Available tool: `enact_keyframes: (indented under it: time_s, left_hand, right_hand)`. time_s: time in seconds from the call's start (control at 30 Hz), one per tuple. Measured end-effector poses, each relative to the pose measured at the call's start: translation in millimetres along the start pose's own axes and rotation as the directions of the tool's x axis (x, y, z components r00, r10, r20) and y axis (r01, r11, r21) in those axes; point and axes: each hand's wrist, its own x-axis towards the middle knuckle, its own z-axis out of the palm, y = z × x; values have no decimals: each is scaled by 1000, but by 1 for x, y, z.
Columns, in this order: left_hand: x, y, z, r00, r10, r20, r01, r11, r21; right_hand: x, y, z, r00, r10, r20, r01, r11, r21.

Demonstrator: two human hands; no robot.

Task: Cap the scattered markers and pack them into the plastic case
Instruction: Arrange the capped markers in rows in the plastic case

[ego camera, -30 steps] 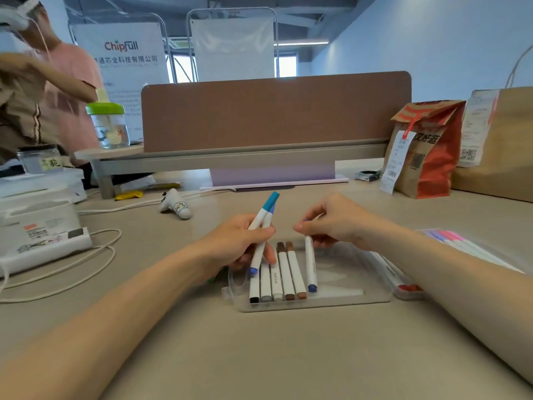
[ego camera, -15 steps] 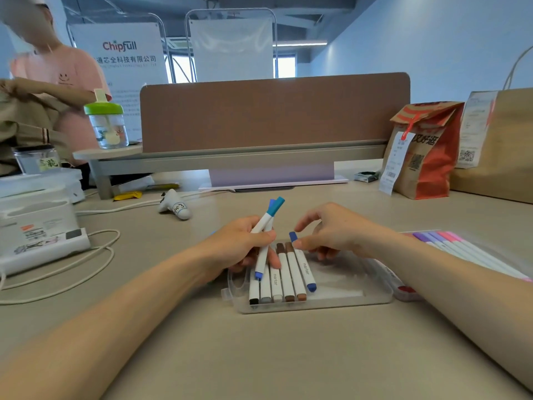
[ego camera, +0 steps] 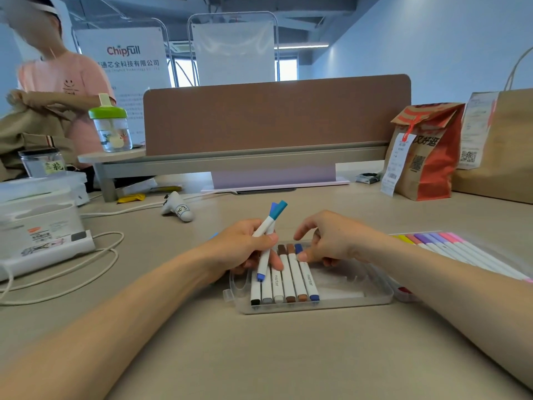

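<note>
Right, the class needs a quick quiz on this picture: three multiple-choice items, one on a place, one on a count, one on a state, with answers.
1. Where does the green-lidded cup stand? A on the floor; B on a chair; C on the raised shelf.
2. How many markers lie in the plastic case? A three; B six; C ten.
3. What is the left hand doing? A gripping two markers; B lying flat; C holding a loose cap.
Answers: 1 C, it sits on the shelf beside the brown divider. 2 B, six cap ends line the near edge. 3 A, blue and teal caps stick up above its fingers.
</note>
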Motion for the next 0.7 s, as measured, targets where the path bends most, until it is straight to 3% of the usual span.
enact_keyframes:
  time_s: [0.2, 0.3, 0.43, 0.57, 0.7]
  left_hand:
    - [-3, 0, -1, 1000, 4, 1, -4, 1000, -11]
    - [-4, 1, -2, 1000, 13, 15, -13, 1000, -28]
    - [-7, 3, -3, 997, 39, 73, -36, 999, -39]
    - [-8, 3, -3, 994, 36, 100, -34, 999, -21]
    - [-6, 5, -2, 999, 37, -3, -37, 998, -42]
  right_hand:
    - [-4, 1, -5, 998, -53, -14, 53, 999, -11]
    - [-5, 2, -7, 991, -125, -43, 132, 948, 291]
    - [-10, -6, -9, 975, -221, -25, 191, 769, 610]
    - [-13, -11, -8, 964, -252, -88, 241, 679, 693]
    - [-11, -8, -18, 970, -159, -184, 242, 705, 666]
